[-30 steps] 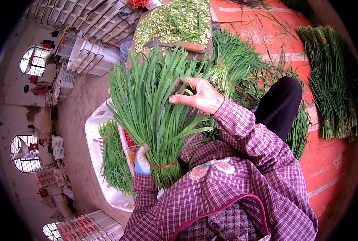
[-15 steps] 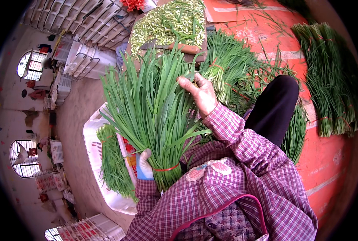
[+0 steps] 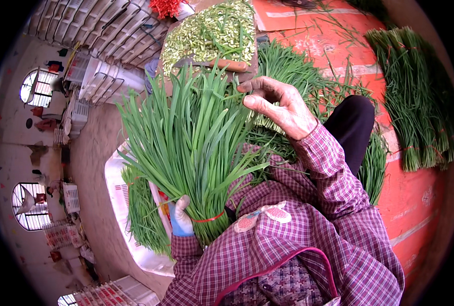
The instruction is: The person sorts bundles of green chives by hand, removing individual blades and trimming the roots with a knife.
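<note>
A large bunch of long green leaves (image 3: pixel 181 137) is being held upright in front of the lap, its cut-stem end lowest. It is being gripped low on its left side by the gloved left hand (image 3: pixel 182 211); the thumb is being pressed against the stems, while the other fingers are being hidden by the bunch. Near the leaf tips, the bare right hand (image 3: pixel 283 104) is being held with fingers curled and a narrow gap between thumb and forefinger; whether a leaf is being touched behind them cannot be told.

The tying seems done on this bunch, as the stems are being bound by a red band (image 3: pixel 209 218). The tidying is judged unfinished: stray leaves are being left sticking out on the right. The bunch is not yet being put down. Other greens (image 3: pixel 144 214) are being kept in a white crate (image 3: pixel 115 176), and banded bunches (image 3: pixel 415 102) are being stored at far right.
</note>
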Available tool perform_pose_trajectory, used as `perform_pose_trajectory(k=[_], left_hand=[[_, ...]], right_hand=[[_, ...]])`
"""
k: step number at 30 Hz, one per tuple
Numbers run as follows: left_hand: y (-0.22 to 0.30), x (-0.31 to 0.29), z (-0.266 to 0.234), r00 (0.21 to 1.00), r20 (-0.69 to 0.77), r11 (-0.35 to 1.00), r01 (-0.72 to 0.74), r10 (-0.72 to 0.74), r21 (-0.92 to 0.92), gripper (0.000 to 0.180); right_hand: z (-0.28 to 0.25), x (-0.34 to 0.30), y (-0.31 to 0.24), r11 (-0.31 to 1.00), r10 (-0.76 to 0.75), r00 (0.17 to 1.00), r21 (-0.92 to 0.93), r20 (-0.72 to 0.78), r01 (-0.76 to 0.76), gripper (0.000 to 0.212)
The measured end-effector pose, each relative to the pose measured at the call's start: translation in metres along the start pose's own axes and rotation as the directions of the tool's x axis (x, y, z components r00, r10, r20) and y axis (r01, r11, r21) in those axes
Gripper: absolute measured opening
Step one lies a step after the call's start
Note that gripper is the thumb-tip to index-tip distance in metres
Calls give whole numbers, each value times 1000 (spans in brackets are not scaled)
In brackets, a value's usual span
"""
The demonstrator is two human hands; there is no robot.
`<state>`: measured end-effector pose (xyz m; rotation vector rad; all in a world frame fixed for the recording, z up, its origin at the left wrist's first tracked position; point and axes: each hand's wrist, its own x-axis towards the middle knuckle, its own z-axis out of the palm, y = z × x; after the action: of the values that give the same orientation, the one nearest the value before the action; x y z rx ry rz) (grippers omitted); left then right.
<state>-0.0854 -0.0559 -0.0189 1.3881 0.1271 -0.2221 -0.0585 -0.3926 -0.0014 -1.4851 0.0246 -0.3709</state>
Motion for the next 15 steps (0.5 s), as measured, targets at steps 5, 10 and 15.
perform_pose_trajectory(k=[5, 10, 15], left_hand=[[2, -4, 4, 999, 28, 997, -48, 46, 63, 20], [8, -8, 12, 995, -47, 977, -76, 87, 199, 14], [-8, -5, -16, 992, 110, 998, -62, 63, -9, 60]], right_hand=[[25, -5, 5, 991, 126, 978, 14, 165, -130, 40], [44, -9, 16, 998, 51, 999, -41, -14, -51, 25], [-2, 8, 30, 938, 57, 930, 338, -363, 74, 24]])
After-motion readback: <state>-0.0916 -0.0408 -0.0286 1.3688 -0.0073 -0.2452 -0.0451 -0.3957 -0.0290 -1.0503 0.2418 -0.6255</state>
